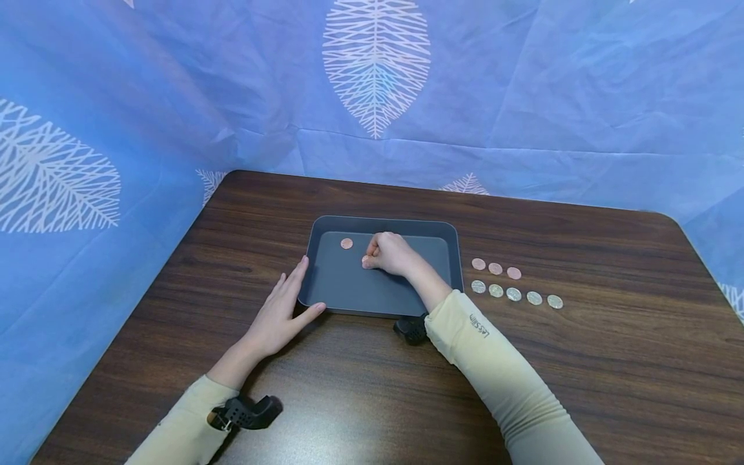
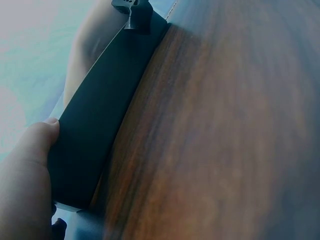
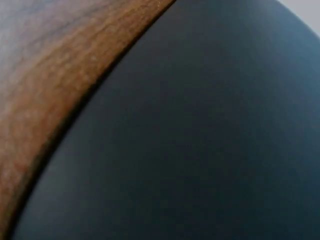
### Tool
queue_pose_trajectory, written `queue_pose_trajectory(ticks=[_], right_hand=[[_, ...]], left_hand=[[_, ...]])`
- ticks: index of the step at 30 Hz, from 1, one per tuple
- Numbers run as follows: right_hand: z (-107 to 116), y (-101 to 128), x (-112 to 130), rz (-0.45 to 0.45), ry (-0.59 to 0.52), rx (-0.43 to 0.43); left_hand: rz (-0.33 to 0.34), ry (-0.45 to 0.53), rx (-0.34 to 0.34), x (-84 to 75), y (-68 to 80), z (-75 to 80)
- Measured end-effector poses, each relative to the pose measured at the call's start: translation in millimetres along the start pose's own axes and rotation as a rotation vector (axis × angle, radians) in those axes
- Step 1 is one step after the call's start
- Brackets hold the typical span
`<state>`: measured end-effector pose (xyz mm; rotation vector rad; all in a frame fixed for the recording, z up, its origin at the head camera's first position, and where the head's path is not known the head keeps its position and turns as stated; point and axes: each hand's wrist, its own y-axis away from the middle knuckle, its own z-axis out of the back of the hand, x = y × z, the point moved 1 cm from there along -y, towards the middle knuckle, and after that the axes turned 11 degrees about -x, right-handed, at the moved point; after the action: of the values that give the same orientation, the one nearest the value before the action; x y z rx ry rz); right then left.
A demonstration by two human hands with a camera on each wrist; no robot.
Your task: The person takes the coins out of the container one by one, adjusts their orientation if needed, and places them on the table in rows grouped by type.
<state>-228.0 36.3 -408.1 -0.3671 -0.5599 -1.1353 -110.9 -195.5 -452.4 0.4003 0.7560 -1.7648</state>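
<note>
Copper coin [image 1: 366, 261] – pinched (seemingly flat) low inside dark tray [image 1: 354, 294].

Dark grey rectangular plastic tray [image 1: 442, 234] at frame centre on brown wooden table [image 1: 581, 361]; two rows of small round metal coins [image 1: 514, 285] just right of tray, one copper-coloured round coin [image 1: 346, 243] in tray, upper left.

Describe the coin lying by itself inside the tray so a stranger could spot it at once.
On the dark wooden table sits a grey rectangular tray. On its floor near the far left corner lies a single copper coin, just left of the right hand. Unlike the second coin pinched in that hand's fingers, it lies free and untouched.
</note>
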Motion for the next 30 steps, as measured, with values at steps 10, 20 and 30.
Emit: queue_pose_trajectory(ticks=[10, 20, 30], right_hand=[[1.9, -2.0, -0.1, -0.004, 0.066, 0.064], [1.2, 4.4, 1.5, 0.032, 0.011, 0.046], [23.2, 14.9, 10.3, 0.092, -0.145, 0.031]], left_hand=[[0.003, -0.002, -0.002, -0.9, 0.0, -0.6], [0.018, 0.0, 0.004, -2.4, 1.5, -0.3], [0.009, 0.008, 0.003, -2.3, 1.2, -0.4]])
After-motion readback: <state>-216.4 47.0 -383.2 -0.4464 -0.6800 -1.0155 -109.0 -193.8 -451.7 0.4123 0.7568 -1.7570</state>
